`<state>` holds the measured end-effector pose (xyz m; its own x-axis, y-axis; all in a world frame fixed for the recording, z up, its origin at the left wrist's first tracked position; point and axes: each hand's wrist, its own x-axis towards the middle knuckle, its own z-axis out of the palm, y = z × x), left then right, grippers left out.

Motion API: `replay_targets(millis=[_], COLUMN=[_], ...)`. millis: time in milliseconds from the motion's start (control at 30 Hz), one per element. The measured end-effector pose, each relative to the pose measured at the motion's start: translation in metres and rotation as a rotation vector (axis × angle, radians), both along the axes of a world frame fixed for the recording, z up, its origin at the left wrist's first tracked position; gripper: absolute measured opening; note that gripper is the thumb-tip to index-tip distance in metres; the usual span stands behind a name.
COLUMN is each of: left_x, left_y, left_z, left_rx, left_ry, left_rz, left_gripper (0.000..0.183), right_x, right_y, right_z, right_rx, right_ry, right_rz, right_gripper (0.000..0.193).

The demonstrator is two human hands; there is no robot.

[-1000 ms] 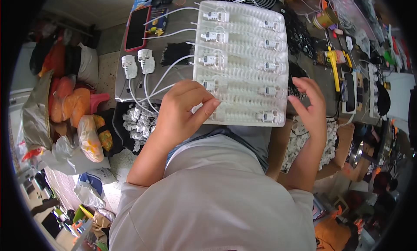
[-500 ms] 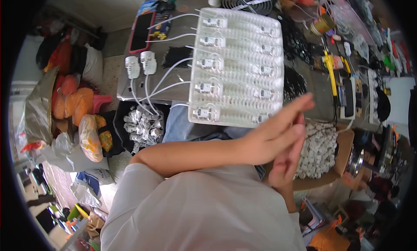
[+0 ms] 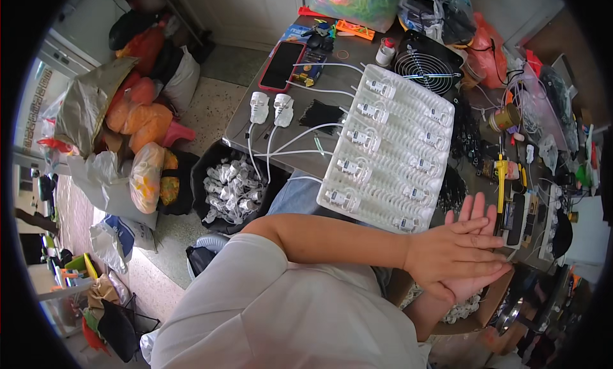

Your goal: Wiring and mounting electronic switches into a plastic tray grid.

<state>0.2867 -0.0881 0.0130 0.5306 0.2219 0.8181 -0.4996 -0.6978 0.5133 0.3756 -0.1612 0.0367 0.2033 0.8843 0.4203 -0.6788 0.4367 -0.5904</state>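
Observation:
My left arm crosses in front of my body, and my left hand lies flat across the upturned palm of my right hand. Fingers on both hands are stretched out, and nothing shows between the palms. Just beyond and to the left of them is a white ribbed tray, set aslant over the table's near edge. It carries rows of small white plastic fittings with dark-marked labels. White cords run out past its left side, and two white plug-like pieces on cords lie on the table.
A red-edged phone and a black fan grille lie on the dark table. Bundles of black strips flank the tray. Below left stands a black bin of white pieces; a cardboard box sits beneath my hands. A yellow tool lies right.
The view has swung left, so the tray appears farther right and turned. My hands, earlier pressed together more edge-on, now lie crossed palm to palm with fingers more spread.

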Motion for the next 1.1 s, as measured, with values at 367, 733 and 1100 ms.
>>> replay_targets(millis=[367,733,1100], left_x=[-0.152,-0.225,-0.205], left_y=[0.100,0.087,0.105], left_z=[-0.019,-0.054,0.053], left_rx=[-0.056,-0.142,-0.587], left_ry=[0.231,0.417,-0.035], left_rz=[0.373,0.909,0.203], left_gripper=[0.035,0.019,0.038], right_x=[0.093,0.199,0.232], right_y=[-0.032,0.047,0.069], right_z=[-0.017,-0.121,-0.130], right_rx=[-0.317,-0.398,-0.291], right_ry=[0.123,0.710,0.603], right_rz=[-0.296,-0.409,-0.380], right_gripper=[0.058,0.041,0.042])
